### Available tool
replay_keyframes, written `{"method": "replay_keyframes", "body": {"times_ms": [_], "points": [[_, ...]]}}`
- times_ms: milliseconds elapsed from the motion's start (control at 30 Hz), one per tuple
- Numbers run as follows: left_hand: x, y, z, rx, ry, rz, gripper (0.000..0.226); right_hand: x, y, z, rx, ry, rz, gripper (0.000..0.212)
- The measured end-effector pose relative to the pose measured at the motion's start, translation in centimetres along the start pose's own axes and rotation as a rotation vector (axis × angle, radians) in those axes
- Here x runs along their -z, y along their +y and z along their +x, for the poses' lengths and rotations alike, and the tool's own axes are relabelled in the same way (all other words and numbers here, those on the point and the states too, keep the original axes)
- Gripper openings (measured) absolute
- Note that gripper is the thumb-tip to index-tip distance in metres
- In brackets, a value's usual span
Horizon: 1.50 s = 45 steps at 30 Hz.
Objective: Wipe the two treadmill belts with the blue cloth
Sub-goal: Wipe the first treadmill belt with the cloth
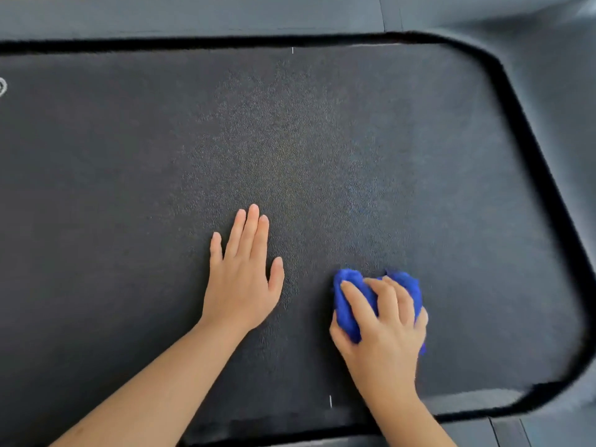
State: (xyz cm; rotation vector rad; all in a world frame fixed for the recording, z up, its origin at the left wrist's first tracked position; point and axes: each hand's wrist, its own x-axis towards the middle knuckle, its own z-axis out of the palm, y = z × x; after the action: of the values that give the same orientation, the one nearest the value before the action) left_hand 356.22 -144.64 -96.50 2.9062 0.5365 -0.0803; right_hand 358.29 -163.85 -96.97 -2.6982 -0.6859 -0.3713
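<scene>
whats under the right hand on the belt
A bunched blue cloth, gripped by the right hand, fingers curled over it, on the dark treadmill belt. The cloth's middle and the belt under it are covered. The left hand lies flat beside it.

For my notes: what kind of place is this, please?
Likely a gym or home exercise room: a black textured treadmill belt, its grey frame around it, and a blue cloth gripped by the right hand.
</scene>
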Motion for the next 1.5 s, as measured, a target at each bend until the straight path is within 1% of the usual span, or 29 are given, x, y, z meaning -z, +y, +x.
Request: {"method": "replay_keyframes", "body": {"times_ms": [100,167,200,233,267,367,433,533,600,667,767,800,867,933,1067,1133,1200,1233,1267,1333,1400,1433,1467,1500], "points": [[0.1,0.1,0.0,-0.006,-0.005,0.001,0.065,0.5,0.2,-0.2,0.043,-0.027,0.027,0.035],[0.2,0.1,0.0,-0.011,-0.007,-0.002,0.066,-0.1,1.7,2.9,0.096,-0.044,0.044,0.035],[0.2,0.1,0.0,-0.011,-0.007,0.0,0.068,-0.6,2.7,5.2,0.094,-0.053,0.032,0.036],[0.2,0.1,0.0,-0.012,-0.007,0.004,0.07,-1.1,3.6,7.8,0.054,-0.057,0.016,0.038],[0.2,0.0,0.0,-0.016,-0.012,0.006,0.07,-1.4,4.4,10.3,-0.024,-0.062,0.006,0.038],[0.2,-0.1,0.0,-0.018,-0.025,-0.002,0.061,-2.4,5.7,14.3,-0.269,-0.128,-0.027,0.037],[0.2,-0.2,0.0,-0.018,-0.011,-0.015,0.061,-2.4,4.9,13.3,-0.292,-0.119,-0.045,0.035],[0.1,-0.2,-0.1,-0.024,0.017,-0.035,0.06,-1.4,2.1,6.9,-0.223,0.031,-0.035,0.035],[0.2,0.1,-0.3,-0.026,0.024,-0.024,0.06,-0.3,-0.2,1.1,-0.174,0.081,-0.044,0.035],[0.4,0.5,-0.6,0.0,0.031,0.044,0.058,0.7,-2.1,-3.1,-0.106,0.075,-0.047,0.035],[0.9,2.0,-1.0,0.038,0.011,0.151,0.055,1.3,-1.5,-4.4,0.016,0.015,-0.021,0.034],[0.9,2.7,-1.0,0.018,0.002,0.154,0.055,1.5,-0.5,-4.0,0.064,-0.013,-0.012,0.033],[0.5,4.4,-0.7,-0.102,-0.019,0.134,0.058,2.0,2.4,-3.1,0.11,-0.048,-0.01,0.034],[0.0,5.5,-0.4,-0.216,-0.052,0.111,0.059,3.0,6.4,-2.5,0.018,-0.045,-0.029,0.036],[-0.6,5.9,-0.4,-0.217,-0.047,0.085,0.061,5.5,13.4,-0.8,-0.323,-0.025,-0.077,0.05],[-0.6,5.9,-0.5,-0.22,-0.035,0.068,0.061,5.7,13.8,-0.5,-0.473,-0.015,-0.086,0.05],[-0.6,6.0,-0.4,-0.222,-0.023,0.065,0.062,5.1,11.7,-0.5,-0.573,0.027,-0.091,0.046],[-0.6,6.1,-0.4,-0.217,-0.02,0.065,0.061,4.5,9.9,-0.6,-0.549,0.051,-0.095,0.044],[-0.6,6.2,-0.5,-0.211,-0.014,0.062,0.061,3.7,7.8,-0.7,-0.463,0.065,-0.095,0.042],[-0.5,6.3,-0.5,-0.2,-0.009,0.045,0.062,2.2,4.1,-1.0,-0.204,0.052,-0.061,0.041],[-0.6,6.2,-0.5,-0.206,0.009,0.035,0.065,1.6,3.1,-0.7,0.004,0.005,-0.018,0.04],[-0.6,6.2,-0.5,-0.214,0.023,0.039,0.065,1.6,4.0,-0.2,0.053,-0.013,-0.011,0.04],[-0.5,6.2,-0.5,-0.22,0.026,0.047,0.064,1.8,5.4,0.3,0.06,-0.019,-0.017,0.04],[-0.5,6.1,-0.6,-0.223,0.026,0.056,0.062,2.1,7.0,0.8,0.01,-0.015,-0.032,0.041]]}}
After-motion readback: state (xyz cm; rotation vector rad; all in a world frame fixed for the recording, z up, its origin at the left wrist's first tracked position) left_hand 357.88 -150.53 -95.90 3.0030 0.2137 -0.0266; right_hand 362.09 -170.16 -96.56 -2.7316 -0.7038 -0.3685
